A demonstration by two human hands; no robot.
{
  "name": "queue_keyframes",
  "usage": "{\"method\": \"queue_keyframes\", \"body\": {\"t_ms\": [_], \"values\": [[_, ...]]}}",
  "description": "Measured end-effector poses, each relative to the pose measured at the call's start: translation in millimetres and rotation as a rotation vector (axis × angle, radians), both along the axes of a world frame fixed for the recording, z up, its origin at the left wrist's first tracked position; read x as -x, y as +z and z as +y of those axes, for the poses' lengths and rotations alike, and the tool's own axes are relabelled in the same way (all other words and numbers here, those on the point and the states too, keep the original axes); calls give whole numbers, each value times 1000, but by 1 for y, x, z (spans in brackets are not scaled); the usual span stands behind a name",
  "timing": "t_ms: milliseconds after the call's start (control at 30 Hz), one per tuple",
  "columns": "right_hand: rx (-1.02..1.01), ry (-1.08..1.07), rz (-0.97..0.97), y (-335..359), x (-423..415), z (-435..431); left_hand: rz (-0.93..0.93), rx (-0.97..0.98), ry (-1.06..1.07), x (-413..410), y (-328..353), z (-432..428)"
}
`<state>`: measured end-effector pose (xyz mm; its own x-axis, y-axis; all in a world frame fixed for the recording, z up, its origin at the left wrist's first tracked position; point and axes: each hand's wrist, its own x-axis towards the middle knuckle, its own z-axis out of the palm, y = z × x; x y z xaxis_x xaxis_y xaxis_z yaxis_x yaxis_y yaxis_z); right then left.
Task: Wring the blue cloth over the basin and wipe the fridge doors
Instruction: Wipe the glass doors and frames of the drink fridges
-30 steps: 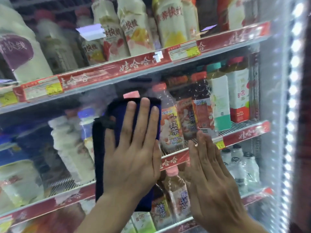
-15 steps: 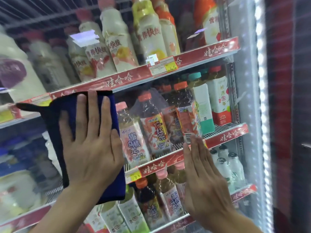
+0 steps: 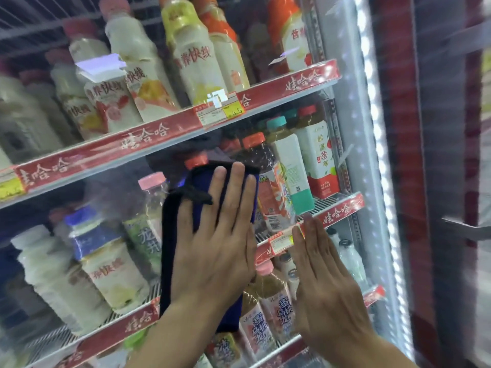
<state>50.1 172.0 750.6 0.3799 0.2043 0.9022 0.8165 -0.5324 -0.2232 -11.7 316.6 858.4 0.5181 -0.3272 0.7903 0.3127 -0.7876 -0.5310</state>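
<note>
Watching through the head camera, I take the yellow 4.5 price tag on the upper red shelf strip as my marker. Straight below that tag, the left hand lies spread wide and flat, palm pressing the blue cloth against the glass fridge door. Its fingers are straight and point up toward the tag; none curls round the fabric. The cloth hangs as a tall folded panel under the palm, its top edge well short of the tag, its bottom edge past the wrist, and a dark tab of it crosses the index fingertip. Below the tag and to its right, the right hand lies flat too, fingers straight and close together, resting on the glass and holding nothing; its fingertips overlap the end of a smaller price label seen through the door. The hands sit just beside each other, a narrow gap between. Behind the glass, pale milk-drink bottles stand above the tag, a teal-capped bottle stands below it to the right, and a pink-capped bottle below it to the left, just beside the cloth. Far right of the tag, a strip of white LEDs runs down the door frame
</note>
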Motion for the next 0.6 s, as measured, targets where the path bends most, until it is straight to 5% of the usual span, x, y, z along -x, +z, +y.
{"method": "queue_keyframes", "body": {"t_ms": [233,433,600], "values": [[-68,-31,42,-14,-17,-15,178,-126,11,-33,-41,-40],[-7,-49,108,-24,-13,-22,-89,16,47,2,33,1],[-30,-84,136,-19,-17,-27,-102,-11,55,4,70,3]]}}
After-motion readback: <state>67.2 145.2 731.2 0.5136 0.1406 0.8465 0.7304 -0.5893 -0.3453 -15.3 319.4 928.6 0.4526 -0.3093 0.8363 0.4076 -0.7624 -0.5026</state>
